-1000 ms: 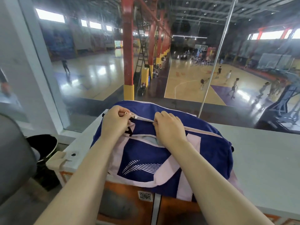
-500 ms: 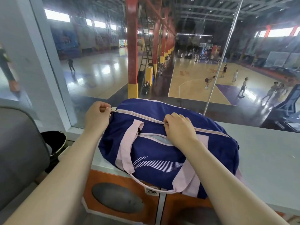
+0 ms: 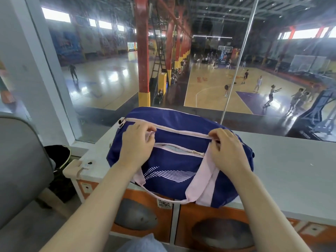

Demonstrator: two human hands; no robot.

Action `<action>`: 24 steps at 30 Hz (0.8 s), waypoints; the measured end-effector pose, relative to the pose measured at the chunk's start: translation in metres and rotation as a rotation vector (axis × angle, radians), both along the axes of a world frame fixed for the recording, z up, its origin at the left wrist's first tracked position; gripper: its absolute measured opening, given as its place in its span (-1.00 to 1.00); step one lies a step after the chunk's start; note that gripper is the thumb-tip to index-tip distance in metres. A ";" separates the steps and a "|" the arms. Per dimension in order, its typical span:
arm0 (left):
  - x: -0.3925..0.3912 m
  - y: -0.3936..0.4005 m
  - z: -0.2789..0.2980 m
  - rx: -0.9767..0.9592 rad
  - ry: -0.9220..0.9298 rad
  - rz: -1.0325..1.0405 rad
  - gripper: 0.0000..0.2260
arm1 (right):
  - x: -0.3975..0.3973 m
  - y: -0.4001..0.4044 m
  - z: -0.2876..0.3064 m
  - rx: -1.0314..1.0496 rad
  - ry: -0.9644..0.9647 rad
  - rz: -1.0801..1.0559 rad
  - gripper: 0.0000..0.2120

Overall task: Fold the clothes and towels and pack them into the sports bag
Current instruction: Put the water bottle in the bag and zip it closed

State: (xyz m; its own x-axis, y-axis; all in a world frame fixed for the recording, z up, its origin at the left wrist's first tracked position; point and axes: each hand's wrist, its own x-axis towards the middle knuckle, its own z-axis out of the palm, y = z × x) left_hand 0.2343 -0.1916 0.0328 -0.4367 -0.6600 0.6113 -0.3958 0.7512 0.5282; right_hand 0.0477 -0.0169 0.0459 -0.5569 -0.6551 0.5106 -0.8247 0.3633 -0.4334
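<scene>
Sports bag (image 3: pixel 181 160): navy with pink straps, lying on the grey counter (image 3: pixel 291 170) at centre frame, its near edge overhanging the counter front. Top zipper (image 3: pixel 181 130) runs closed from 10 o'clock to 3 o'clock across the bag. Left hand (image 3: pixel 136 142), at 9 o'clock on the bag, has its fingers curled round a pink strap (image 3: pixel 151 132). Right hand (image 3: pixel 227 150), at 3 o'clock, pinches fabric at the zipper line. Grey chair back (image 3: pixel 20 170) stands at 9 o'clock of frame.
</scene>
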 end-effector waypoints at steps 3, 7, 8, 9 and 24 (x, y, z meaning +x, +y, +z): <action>-0.020 0.026 0.005 0.026 -0.052 -0.051 -0.90 | -0.010 0.020 -0.010 -0.018 -0.069 -0.049 -0.80; -0.055 0.057 0.017 0.170 -0.216 -0.203 -0.91 | -0.012 0.028 -0.012 0.070 -0.088 -0.003 -0.78; -0.062 0.062 0.019 0.173 -0.259 -0.229 -0.91 | -0.012 0.029 -0.012 0.090 -0.089 0.015 -0.79; -0.068 0.066 0.020 0.165 -0.302 -0.247 -0.89 | -0.012 0.030 -0.013 0.102 -0.090 0.029 -0.79; -0.072 0.073 -0.012 0.119 -0.286 -0.234 -0.92 | -0.014 0.030 -0.012 0.025 -0.189 0.050 -0.81</action>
